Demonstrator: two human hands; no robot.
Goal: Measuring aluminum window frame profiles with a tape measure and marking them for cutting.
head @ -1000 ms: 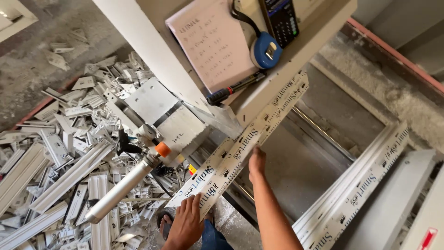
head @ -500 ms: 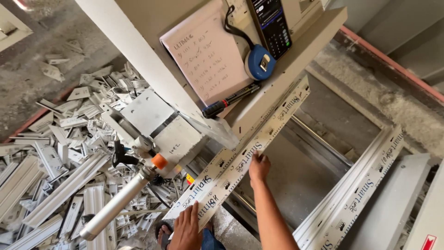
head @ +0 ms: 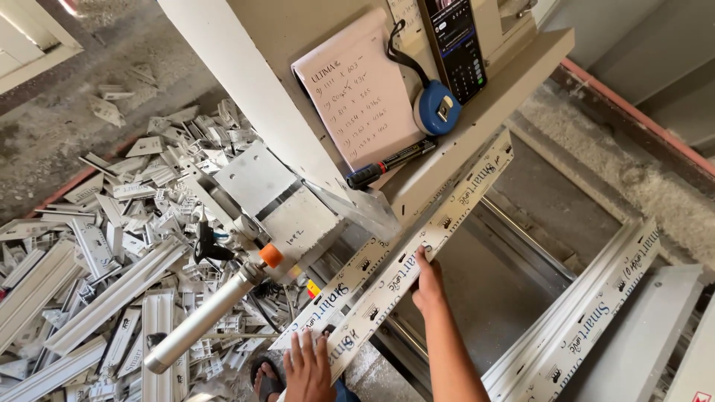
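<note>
Workshop floor w/ offcuts (head: 97,246): both hands, left (head: 307,368) & right (head: 427,281), flat-open on white profile (head: 417,253).

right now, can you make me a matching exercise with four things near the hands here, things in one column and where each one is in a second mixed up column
Things:
1. tape measure
2. marker
3. white strip
4. metal handle

Places:
A. under both hands, slanting along the edge of the bench
B. sticking out over the pile of white offcuts, orange knob at its top
C. lying at the bottom edge of the notepad
D. on the bench between the notepad and the phone

Pairs: 1-D, 2-C, 3-A, 4-B
</note>
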